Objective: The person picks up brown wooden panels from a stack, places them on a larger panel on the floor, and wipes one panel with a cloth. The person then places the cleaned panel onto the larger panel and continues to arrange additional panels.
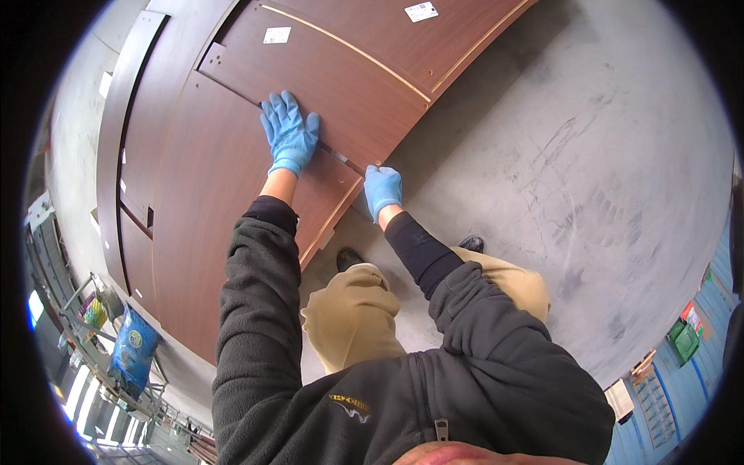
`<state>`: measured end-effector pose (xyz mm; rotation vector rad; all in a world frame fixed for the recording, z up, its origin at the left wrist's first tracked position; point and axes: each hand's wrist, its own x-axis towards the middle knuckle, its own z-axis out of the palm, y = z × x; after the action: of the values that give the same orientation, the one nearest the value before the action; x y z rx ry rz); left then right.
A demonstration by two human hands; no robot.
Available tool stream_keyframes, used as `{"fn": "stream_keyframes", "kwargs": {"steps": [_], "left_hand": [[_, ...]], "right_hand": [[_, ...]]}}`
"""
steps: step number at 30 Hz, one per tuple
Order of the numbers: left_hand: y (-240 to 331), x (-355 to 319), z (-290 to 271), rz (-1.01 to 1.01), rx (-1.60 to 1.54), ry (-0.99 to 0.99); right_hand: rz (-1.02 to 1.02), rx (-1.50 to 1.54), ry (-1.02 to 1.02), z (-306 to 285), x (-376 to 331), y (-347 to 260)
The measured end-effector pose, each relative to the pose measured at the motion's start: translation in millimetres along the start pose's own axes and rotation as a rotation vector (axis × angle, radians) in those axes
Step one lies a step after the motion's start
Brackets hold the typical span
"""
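Note:
My left hand [291,133] wears a light blue work glove. It lies flat with fingers stretched across the seam between two dark reddish-brown wood panels. Beneath its palm side is the lower panel [209,155]; the fingertips reach toward the upper panel [341,97]. My right hand [383,190], gloved in the same blue, is closed at the near corner of the upper panel, where the seam meets the edge. Its fingers curl around that edge, and their undersides are hidden. A narrow slot shows along the seam between both hands.
White labels [277,36] stick to the panels. More brown boards [139,116] lie to the left. Grey concrete floor [589,194] spreads to the right, beneath my shoes. A blue bag [133,353] hangs on a metal rack at lower left. A green bin [684,341] stands far right.

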<state>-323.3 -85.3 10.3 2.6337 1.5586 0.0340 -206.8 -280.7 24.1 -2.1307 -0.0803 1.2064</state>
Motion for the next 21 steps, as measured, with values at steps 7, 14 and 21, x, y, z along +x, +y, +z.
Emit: {"fn": "stream_keyframes", "kwargs": {"steps": [7,14,21], "left_hand": [[-4,0,5,-0.001,0.032,-0.022],[-5,0,5,0.0,-0.006,-0.034],[-11,-1,9,0.002,-0.033,-0.036]], "right_hand": [[-0.011,0.063,0.049,-3,-5,-2],[-0.123,-0.335,0.038,-31,32,1],[-0.121,-0.048,0.147,-122,121,-58]]}}
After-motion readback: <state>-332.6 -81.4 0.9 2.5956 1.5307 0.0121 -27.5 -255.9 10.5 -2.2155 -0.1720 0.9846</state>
